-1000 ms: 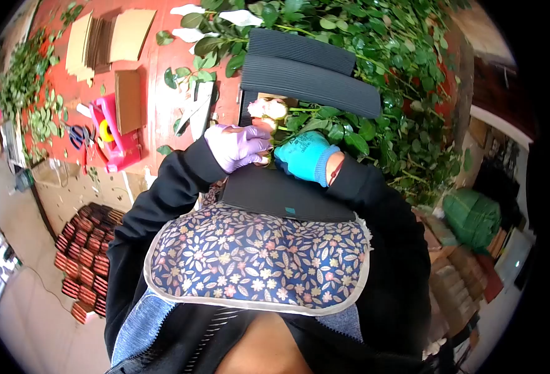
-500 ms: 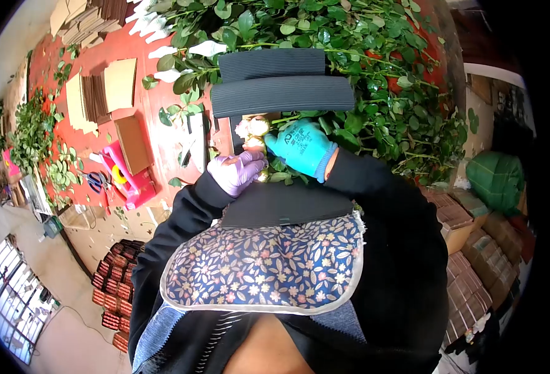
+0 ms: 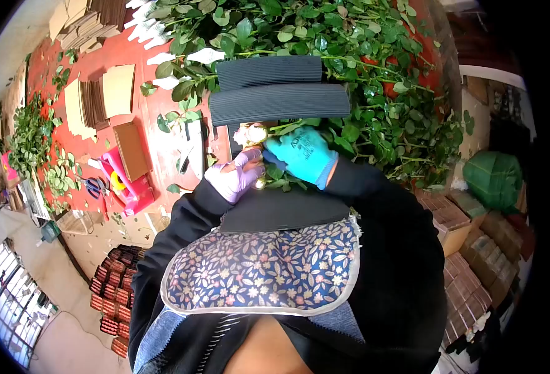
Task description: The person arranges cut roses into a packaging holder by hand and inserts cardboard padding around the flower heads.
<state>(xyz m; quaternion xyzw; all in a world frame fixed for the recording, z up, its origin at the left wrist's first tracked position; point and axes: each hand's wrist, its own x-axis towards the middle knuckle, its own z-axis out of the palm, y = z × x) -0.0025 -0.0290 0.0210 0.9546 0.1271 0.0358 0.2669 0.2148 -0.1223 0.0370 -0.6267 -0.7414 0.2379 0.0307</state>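
Note:
Pale pink and cream roses [image 3: 250,133] lie with their heads together just below a black ribbed padded bar [image 3: 280,105]. My left hand [image 3: 234,179], in a thin purple glove, has its fingers curled in against the rose heads from the left. On the other side, my right hand [image 3: 302,153] wears a teal work glove and is closed around rose stems just behind the heads; its fingertips are partly hidden. A black flat pad [image 3: 284,210] lies between the hands and my floral apron [image 3: 262,271].
Leafy rose stems [image 3: 381,81] cover the table's back and right. Left are cardboard sheets [image 3: 94,100], a white-handled tool [image 3: 194,149], a pink holder [image 3: 131,187] and scissors [image 3: 94,186]. Cardboard boxes [image 3: 459,274] and a green bundle [image 3: 492,179] stand on the right.
Both hands stay at the rose heads. My left fingers have shifted slightly, and my right hand has turned a little, with its fingers nearer the left hand. The view has tilted slightly.

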